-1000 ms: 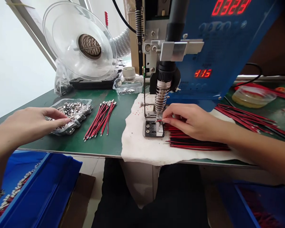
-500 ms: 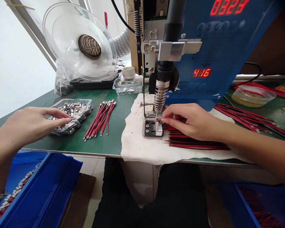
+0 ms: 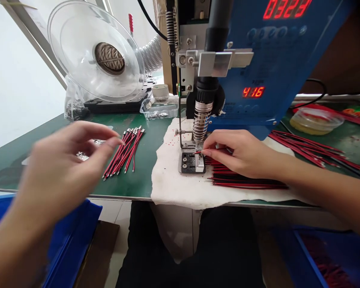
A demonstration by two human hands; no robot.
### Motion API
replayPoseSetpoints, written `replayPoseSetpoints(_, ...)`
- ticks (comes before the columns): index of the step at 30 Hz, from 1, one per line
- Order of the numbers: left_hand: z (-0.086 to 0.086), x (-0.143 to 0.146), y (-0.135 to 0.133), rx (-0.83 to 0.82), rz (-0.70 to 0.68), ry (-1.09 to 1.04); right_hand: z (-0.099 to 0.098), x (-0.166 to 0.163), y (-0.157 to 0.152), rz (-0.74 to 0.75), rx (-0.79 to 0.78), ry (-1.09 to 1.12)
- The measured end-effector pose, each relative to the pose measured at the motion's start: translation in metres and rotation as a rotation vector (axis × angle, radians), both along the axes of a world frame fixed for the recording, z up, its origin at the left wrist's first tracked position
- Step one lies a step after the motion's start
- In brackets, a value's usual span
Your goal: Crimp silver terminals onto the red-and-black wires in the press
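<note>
My right hand (image 3: 240,154) pinches the end of a red wire (image 3: 197,152) and holds it on the small metal fixture (image 3: 189,163) under the spring-tipped head (image 3: 200,122) of the blue machine (image 3: 273,60). A bundle of red and black wires (image 3: 246,182) lies under that hand on a white cloth (image 3: 174,188). My left hand (image 3: 63,168) is raised above the table's front left, blurred by motion, with its fingers curled. It covers most of the clear tray of small metal parts (image 3: 81,156). Whether it holds a part is unclear.
A pile of red wires with metal ends (image 3: 124,152) lies left of the cloth. A clear reel (image 3: 93,52) stands at the back left, with a small clear tray (image 3: 159,110) beside it. More wires (image 3: 312,148) and a lidded dish (image 3: 316,120) lie right. A blue bin (image 3: 72,240) sits below the table edge.
My left hand has lifted off the tray of metal parts and swung up and to the right. My right hand has stayed at the fixture with the wire.
</note>
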State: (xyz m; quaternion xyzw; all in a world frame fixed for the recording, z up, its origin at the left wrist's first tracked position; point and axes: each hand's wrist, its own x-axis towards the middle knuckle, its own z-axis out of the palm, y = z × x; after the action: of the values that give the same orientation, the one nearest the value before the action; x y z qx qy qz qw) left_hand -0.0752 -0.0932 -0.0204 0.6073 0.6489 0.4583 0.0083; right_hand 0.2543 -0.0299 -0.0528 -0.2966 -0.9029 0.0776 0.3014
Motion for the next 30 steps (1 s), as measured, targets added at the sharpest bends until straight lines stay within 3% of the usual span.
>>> replayPoseSetpoints(5, -0.024, 0.075, 0.001, -0.032, -0.312, -0.349, -0.001, -0.001, -0.001, -0.001, 0.001, 0.004)
replayPoseSetpoints(11, -0.048, 0.114, 0.017, -0.127, -0.514, -0.82, -0.001, -0.001, -0.003, 0.011, 0.021, 0.054)
replayPoseSetpoints(15, -0.053, 0.118, 0.017, -0.188, -0.514, -0.853, 0.001, -0.001, -0.007, 0.063, 0.014, 0.108)
replayPoseSetpoints(21, -0.053, 0.116, 0.013, -0.19, -0.46, -0.849, 0.002, -0.002, -0.01, -0.038, 0.012, 0.088)
replayPoseSetpoints(30, -0.053, 0.12, 0.009, -0.233, -0.402, -0.765, 0.001, -0.003, -0.009, -0.034, 0.022, 0.054)
